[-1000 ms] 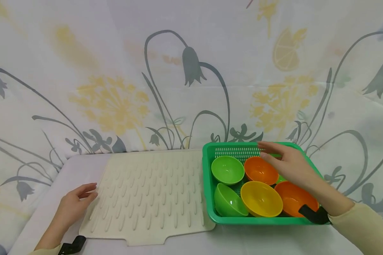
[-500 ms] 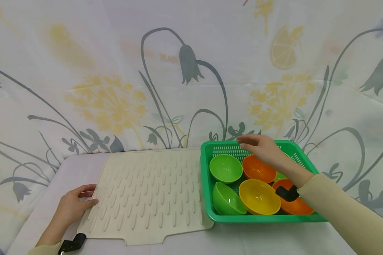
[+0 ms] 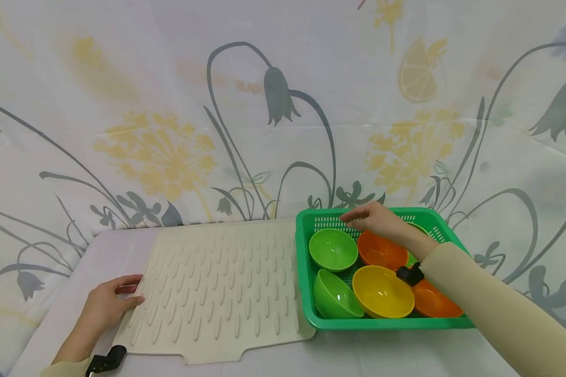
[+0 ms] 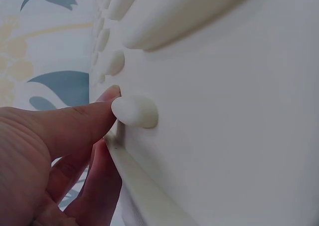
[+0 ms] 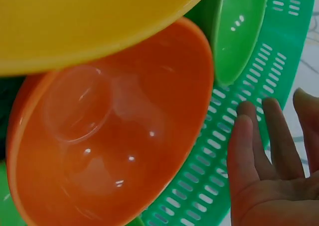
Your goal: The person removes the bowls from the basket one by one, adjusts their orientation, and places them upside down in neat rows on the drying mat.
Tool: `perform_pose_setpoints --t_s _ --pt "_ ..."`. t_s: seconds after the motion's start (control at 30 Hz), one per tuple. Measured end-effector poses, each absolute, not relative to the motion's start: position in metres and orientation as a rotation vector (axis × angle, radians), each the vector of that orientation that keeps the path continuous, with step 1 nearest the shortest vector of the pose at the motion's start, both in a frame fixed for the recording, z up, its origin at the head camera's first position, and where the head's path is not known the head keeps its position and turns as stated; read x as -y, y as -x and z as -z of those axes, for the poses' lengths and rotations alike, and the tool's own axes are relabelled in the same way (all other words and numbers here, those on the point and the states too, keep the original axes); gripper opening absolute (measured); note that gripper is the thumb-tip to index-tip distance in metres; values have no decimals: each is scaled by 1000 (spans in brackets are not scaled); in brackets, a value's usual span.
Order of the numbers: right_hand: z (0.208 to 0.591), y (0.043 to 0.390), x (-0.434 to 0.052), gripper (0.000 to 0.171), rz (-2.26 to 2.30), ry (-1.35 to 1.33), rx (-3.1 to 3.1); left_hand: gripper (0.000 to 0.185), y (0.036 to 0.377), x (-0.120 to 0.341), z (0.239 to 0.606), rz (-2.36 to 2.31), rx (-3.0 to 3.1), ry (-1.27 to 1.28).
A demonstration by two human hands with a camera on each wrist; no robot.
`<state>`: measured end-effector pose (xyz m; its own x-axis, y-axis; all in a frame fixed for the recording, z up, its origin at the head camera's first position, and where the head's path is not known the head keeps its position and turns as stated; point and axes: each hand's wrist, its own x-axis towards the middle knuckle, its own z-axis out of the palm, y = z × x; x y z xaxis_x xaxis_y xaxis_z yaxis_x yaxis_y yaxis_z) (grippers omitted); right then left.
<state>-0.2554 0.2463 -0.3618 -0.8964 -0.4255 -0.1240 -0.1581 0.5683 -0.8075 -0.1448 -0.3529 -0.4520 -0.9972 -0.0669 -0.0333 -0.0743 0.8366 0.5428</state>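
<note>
My left hand [image 3: 105, 303] is at the left edge of a cream drying mat [image 3: 226, 283] with raised ridges. In the left wrist view, the thumb lies on the mat's face beside a ridge, and the other fingers curl at the edge, pinching it. My right hand [image 3: 373, 220] hovers, fingers extended and holding nothing, over the back of a green basket [image 3: 396, 324]. Below it is an orange bowl [image 3: 382, 251], partly hidden by the hand. To its left sits a light green bowl [image 3: 333, 250]. In front is a yellow bowl [image 3: 383, 291].
A tilted green bowl [image 3: 337, 296] leans in the basket's front left. Another orange bowl [image 3: 434, 301] lies at front right, partly behind the sleeve, with some green showing behind. A flower-printed cloth [image 3: 245, 131] hangs at the back of the white-covered table [image 3: 358, 356].
My right hand has moved left over the basket, from the right side to behind the orange bowl. The left hand has closed in on the mat's edge. Bowls stay put.
</note>
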Motion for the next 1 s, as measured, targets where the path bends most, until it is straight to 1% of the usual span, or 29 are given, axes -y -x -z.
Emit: perform_pose_setpoints --t_s 0.2,0.33,0.8,1.0 --pt "370 263 -250 34 1206 428 -2457 57 143 353 452 -885 -3022 92" --pt "374 264 -249 35 1139 452 -2461 57 143 353 452 -896 -3025 86" --pt "381 261 -240 43 1163 452 -2498 62 147 355 454 -907 -2969 133" --pt "380 258 -235 43 1131 414 -2546 64 148 354 455 -923 -2957 140"
